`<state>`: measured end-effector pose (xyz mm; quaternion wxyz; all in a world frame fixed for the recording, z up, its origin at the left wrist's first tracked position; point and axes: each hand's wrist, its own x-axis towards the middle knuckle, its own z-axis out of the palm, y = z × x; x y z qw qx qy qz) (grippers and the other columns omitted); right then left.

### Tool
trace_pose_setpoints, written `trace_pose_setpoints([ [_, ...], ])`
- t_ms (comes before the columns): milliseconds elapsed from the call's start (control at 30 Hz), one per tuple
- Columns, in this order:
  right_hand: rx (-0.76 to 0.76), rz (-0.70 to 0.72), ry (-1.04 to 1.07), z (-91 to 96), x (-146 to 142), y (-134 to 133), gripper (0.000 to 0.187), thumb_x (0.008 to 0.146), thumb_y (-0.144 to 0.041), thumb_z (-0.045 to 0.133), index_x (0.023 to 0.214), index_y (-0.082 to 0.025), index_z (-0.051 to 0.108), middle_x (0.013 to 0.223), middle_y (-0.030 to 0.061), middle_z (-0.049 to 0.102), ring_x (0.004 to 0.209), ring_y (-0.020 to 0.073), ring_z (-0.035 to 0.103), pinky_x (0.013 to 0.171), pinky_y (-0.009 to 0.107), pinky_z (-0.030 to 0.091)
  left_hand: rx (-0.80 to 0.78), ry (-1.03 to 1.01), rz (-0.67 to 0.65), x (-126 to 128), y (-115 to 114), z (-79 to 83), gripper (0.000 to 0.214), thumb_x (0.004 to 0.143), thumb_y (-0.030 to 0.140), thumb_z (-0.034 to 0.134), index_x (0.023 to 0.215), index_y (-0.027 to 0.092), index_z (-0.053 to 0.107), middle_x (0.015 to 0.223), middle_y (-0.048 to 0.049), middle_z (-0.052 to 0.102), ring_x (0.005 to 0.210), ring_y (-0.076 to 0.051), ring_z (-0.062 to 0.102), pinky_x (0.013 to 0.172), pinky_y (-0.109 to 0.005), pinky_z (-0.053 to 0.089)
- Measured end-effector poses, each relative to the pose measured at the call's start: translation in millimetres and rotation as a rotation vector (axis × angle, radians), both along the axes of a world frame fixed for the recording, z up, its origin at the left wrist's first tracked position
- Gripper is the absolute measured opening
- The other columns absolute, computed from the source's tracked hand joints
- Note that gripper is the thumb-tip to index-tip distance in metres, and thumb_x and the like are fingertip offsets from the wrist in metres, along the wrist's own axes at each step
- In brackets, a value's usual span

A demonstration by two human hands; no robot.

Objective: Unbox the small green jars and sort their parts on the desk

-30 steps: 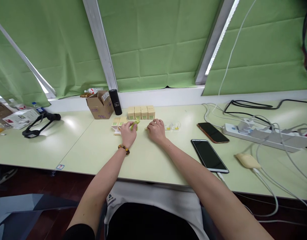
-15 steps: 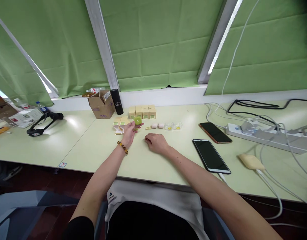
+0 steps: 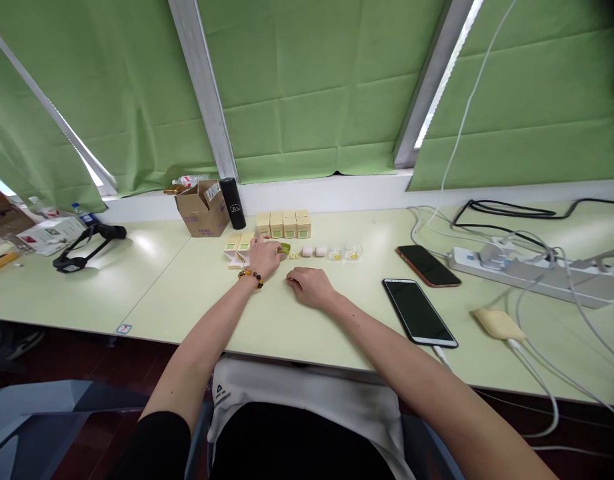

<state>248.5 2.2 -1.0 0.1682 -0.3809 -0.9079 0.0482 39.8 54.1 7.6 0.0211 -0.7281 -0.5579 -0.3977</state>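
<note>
My left hand (image 3: 265, 257), with a beaded bracelet at the wrist, reaches palm-down over the table. Its fingertips are closed on the edge of a small green rounded-square case (image 3: 285, 249), low at the tabletop; the hand hides part of it. My right hand (image 3: 311, 287) rests on the table with curled fingers, and whatever it may hold is hidden. Right of the green case lie tiny yellowish pieces (image 3: 294, 256), two pale pink pieces (image 3: 313, 251) and two clear plastic pieces with yellow centres (image 3: 345, 252). Two opened small boxes (image 3: 238, 247) stand left of my left hand.
Several small cream boxes (image 3: 283, 225) stand in a row behind. Farther left are a black cylinder (image 3: 233, 203), a cardboard box (image 3: 203, 210) and a black headset-like frame (image 3: 89, 247). Two phones (image 3: 419, 312), a power strip (image 3: 527, 275) and cables occupy the right side.
My left hand has turned from palm-up to palm-down and lowered the green case to the tabletop, slightly right. My right hand has barely moved.
</note>
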Motion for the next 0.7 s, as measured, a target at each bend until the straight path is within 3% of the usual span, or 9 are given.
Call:
trace_pose_setpoints([
  [167,0.004,0.004,-0.008,0.3,0,0,0.026,0.104,-0.025,0.048,0.104,-0.024,0.074,0.105,0.0064,0.078,0.092,0.0208,0.069,0.065,0.031,0.032,-0.042,0.126,0.031,2,2,-7.8,0.011,0.077,0.019,0.076,0.071,0.022,0.067,0.085,-0.0127,0.077,0.129,-0.043,0.050,0.109,-0.065,0.031],
  [267,0.012,0.009,-0.012,0.4,0,0,0.026,0.104,-0.024,0.048,0.103,-0.024,0.074,0.105,0.0063,0.077,0.092,0.0205,0.069,0.065,0.031,0.032,-0.080,0.183,0.067,2,2,-8.1,0.011,0.078,0.022,0.075,0.085,0.022,0.066,0.088,-0.0146,0.076,0.131,-0.043,0.048,0.109,-0.064,0.031],
  [433,0.011,0.011,-0.027,0.0,0,1,0.027,0.105,-0.026,0.047,0.102,-0.024,0.073,0.105,0.0057,0.077,0.093,0.0204,0.069,0.066,0.031,0.032,-0.213,0.342,0.175,6,0,1.7,0.039,0.082,0.026,0.069,0.121,0.021,0.064,0.111,-0.0139,0.077,0.138,-0.039,0.044,0.112,-0.058,0.032],
  [700,-0.011,0.012,-0.039,2.5,0,0,0.029,0.105,-0.026,0.044,0.106,-0.024,0.073,0.108,0.0066,0.077,0.097,0.0211,0.068,0.068,0.030,0.035,-0.335,0.448,0.236,10,0,15.5,0.043,0.086,0.034,0.066,0.127,0.020,0.067,0.124,-0.0137,0.075,0.142,-0.038,0.040,0.111,-0.055,0.031],
])
